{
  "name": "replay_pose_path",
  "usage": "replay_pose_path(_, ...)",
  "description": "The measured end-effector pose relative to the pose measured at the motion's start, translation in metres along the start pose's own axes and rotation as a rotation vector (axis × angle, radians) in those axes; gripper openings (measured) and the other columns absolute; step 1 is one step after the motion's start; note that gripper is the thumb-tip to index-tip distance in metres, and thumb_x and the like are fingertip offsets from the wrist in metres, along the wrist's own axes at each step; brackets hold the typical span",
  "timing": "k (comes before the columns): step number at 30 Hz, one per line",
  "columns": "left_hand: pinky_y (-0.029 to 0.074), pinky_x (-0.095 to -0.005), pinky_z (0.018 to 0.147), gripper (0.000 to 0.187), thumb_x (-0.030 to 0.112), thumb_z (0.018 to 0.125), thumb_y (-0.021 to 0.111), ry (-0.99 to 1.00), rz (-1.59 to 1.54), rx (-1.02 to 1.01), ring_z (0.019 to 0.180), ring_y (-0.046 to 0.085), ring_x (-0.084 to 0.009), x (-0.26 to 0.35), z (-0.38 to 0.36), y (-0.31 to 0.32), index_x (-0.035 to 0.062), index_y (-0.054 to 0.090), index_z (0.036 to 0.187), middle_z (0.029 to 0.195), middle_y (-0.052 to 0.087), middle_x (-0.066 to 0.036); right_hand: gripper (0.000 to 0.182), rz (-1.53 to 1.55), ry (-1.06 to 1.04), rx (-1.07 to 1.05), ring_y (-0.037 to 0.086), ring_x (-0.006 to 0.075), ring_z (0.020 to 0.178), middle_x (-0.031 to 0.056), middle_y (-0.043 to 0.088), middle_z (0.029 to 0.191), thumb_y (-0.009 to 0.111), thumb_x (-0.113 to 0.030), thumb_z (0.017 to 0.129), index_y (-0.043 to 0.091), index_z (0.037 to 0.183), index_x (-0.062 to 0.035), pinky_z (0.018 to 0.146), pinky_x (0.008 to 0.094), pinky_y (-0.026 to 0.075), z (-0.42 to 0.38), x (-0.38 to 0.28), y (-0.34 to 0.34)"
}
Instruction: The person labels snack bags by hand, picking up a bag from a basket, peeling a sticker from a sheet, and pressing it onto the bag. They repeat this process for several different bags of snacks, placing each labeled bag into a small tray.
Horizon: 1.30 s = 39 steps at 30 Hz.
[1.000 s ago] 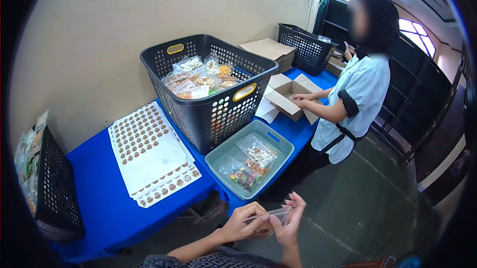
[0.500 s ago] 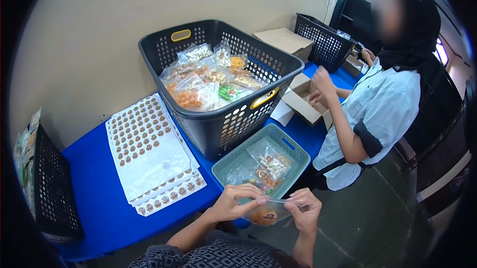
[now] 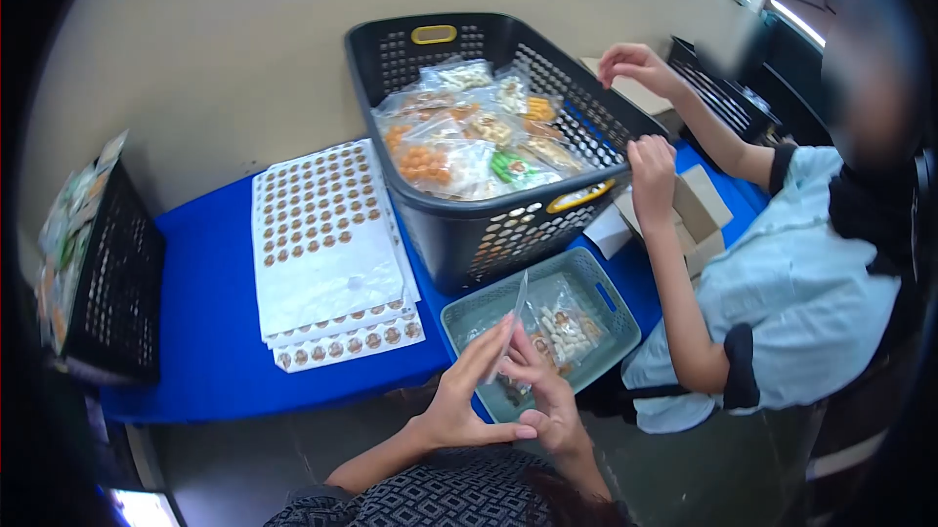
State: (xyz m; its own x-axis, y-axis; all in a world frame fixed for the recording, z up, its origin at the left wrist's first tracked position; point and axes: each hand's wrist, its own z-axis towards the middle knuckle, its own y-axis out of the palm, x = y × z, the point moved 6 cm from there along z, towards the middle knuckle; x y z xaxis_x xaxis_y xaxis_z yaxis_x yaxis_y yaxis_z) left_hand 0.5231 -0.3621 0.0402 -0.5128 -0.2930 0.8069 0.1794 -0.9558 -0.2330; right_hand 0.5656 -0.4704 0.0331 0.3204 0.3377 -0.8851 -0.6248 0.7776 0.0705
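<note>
A clear plastic bag (image 3: 517,310) is turned nearly edge-on to me, so its contents are mostly hidden. It stands between my left hand (image 3: 457,398) and my right hand (image 3: 553,400), both above the near side of a grey-green basket (image 3: 618,339). My left fingers lie along the bag's left face, while my right fingers press on the opposite side. Inside the basket lies a clear bag of white pieces (image 3: 567,334) with a round sticker. More bags beside it are partly covered by my hands.
A large black basket (image 3: 440,244) full of snack bags stands ahead. Sticker sheets (image 3: 327,278) lie on the blue tablecloth (image 3: 210,317). Another black basket (image 3: 115,278) is at left. At right, a co-worker's hand (image 3: 653,158) is at the large basket's rim, near an open carton (image 3: 705,219).
My hands have turned the bag from flat and facing me to upright and edge-on. The co-worker's hands have moved from the carton to the large basket. My view has shifted.
</note>
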Motion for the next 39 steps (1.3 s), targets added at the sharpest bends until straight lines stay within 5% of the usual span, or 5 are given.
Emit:
replay_pose_path(6,0.045,-0.0313,0.078,0.024,0.009,0.079,0.058,-0.271,-0.073,0.223,0.091,0.057,-0.0239,-0.005,-0.021,-0.003,-0.0017,0.057,0.100,0.100,0.058,-0.016,0.063,-0.043,-0.115,0.175,0.034,0.0174,0.097,0.0100,0.028,0.113,0.073,-0.021,0.061,0.038,0.110,-0.0024,0.085,0.0317,0.034,0.014,0.020,-0.031)
replay_pose_path(11,0.045,-0.0312,0.076,0.011,0.007,0.074,0.063,-0.224,-0.048,0.270,0.076,0.061,-0.0183,0.006,-0.029,0.012,0.0000,0.064,0.082,0.081,0.064,-0.010,0.032,0.168,0.116,-0.566,0.048,0.0193,0.095,0.0117,0.051,0.105,0.063,-0.009,0.071,0.056,0.101,0.0004,0.079,0.0288,0.041,0.012,0.023,-0.013)
replay_pose_path(28,0.046,-0.0226,0.053,0.032,0.003,0.055,0.078,-0.168,0.167,0.829,0.049,0.054,-0.0102,0.027,-0.074,0.025,0.0061,0.048,0.044,0.051,0.057,-0.005,0.017,0.146,0.031,-0.636,0.054,0.0144,0.067,0.0084,0.057,0.067,0.067,0.003,0.064,0.054,0.056,-0.0037,0.066,0.0239,0.043,0.012,0.015,-0.047)
replay_pose_path(33,0.032,-0.0324,0.095,0.060,0.008,0.063,0.075,-0.118,0.102,1.091,0.108,0.046,-0.0214,0.027,-0.077,0.030,-0.0048,0.044,0.112,0.112,0.049,-0.015,0.008,0.405,0.247,-0.188,0.056,0.0160,0.087,0.0208,0.056,0.103,0.059,-0.004,0.078,0.052,0.075,-0.0028,0.068,0.0273,0.047,0.011,0.024,-0.055)
replay_pose_path(39,0.028,-0.0343,0.097,0.080,0.022,0.064,0.074,-0.136,0.121,0.663,0.119,0.035,-0.0250,0.025,-0.047,0.051,-0.0046,0.030,0.126,0.128,0.035,-0.019,0.032,-0.007,-0.132,-0.749,0.036,0.0279,0.120,0.0212,0.043,0.122,0.063,-0.002,0.068,0.056,0.099,-0.0031,0.096,0.0386,0.029,0.005,-0.016,-0.008)
